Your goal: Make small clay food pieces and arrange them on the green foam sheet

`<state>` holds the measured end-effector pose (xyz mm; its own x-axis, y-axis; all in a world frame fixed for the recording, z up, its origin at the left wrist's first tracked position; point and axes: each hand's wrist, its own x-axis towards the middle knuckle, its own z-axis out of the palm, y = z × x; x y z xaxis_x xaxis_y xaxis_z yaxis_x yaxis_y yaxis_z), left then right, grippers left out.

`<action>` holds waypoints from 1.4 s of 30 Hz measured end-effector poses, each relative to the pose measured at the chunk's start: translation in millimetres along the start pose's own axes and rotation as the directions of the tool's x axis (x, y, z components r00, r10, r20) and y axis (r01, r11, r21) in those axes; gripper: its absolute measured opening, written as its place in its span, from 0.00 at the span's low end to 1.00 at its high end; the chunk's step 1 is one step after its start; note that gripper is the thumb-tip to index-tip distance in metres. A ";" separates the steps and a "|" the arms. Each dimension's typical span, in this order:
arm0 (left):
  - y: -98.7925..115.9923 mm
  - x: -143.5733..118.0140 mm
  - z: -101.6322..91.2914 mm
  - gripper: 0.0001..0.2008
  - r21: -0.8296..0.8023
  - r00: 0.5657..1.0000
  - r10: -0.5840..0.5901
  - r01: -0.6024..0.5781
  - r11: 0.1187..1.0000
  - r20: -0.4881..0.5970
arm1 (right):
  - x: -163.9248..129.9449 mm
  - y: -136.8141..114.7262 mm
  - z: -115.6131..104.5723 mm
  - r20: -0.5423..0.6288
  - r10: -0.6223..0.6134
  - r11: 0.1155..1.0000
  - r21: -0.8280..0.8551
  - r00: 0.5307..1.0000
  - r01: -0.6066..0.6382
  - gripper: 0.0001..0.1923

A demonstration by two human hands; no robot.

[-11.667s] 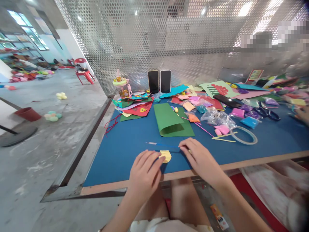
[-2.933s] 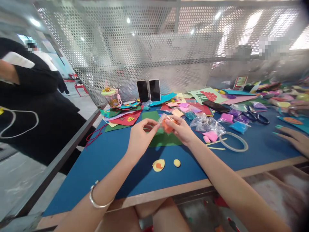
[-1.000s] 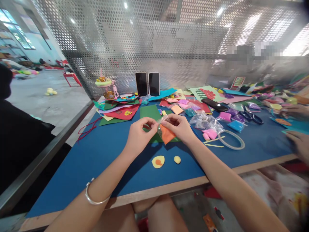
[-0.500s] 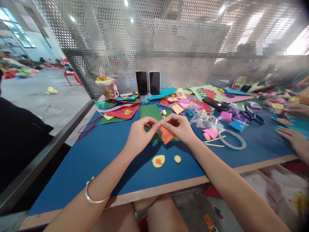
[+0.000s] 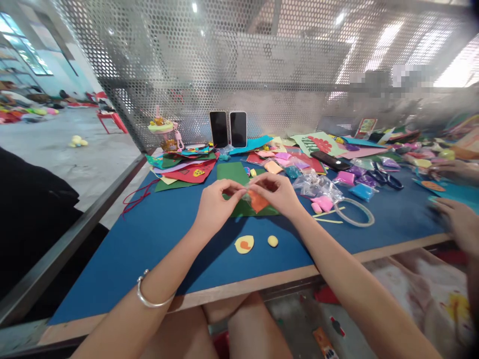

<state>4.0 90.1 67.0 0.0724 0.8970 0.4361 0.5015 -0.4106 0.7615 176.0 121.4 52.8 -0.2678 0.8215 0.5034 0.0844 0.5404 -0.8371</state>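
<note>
Both of my hands meet over a green sheet (image 5: 232,172) on the blue tabletop. Between them is a small clear plastic bag of orange clay (image 5: 258,202). My left hand (image 5: 220,202) pinches the bag's left edge between thumb and forefinger. The fingers of my right hand (image 5: 277,192) are closed on its upper right side, hiding part of it. Nearer the table's front edge lie a flat yellow clay piece (image 5: 250,240) with an orange curl on it, and a small yellow clay ball (image 5: 273,241).
Two phones (image 5: 238,128) stand upright before a perforated metal screen (image 5: 262,65). Coloured sheets (image 5: 187,173) are stacked at left. On the right are bagged clays (image 5: 362,192), a clear ring (image 5: 355,212), scissors (image 5: 389,178) and another person's hand (image 5: 449,212).
My hands stay together on the orange bag, shifting only slightly. The view has moved a little. At right, the other person's nearer hand has moved and is blurred.
</note>
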 end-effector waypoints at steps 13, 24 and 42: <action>13.7 -65.9 -13.5 0.14 0.465 0.920 -0.003 -0.195 0.863 0.391 | 10.9 13.0 -75.1 -0.222 -0.081 0.792 -0.606 0.972 -0.073 0.13; 15.9 -65.3 -8.7 0.07 0.063 0.938 -0.155 0.142 0.988 0.311 | 4.7 -16.6 -50.4 -0.174 -0.286 0.743 -0.662 0.942 0.103 0.14; 1.0 2.0 -12.2 0.13 -0.390 0.976 -0.203 0.218 0.895 0.081 | 4.6 -8.7 6.7 0.141 0.207 0.948 0.214 0.968 -0.234 0.11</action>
<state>-5.9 89.5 74.5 0.0382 0.9719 0.2323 0.1287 -0.2353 0.9634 167.6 119.3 61.0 -0.3770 0.8818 0.2834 -0.0627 0.2810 -0.9577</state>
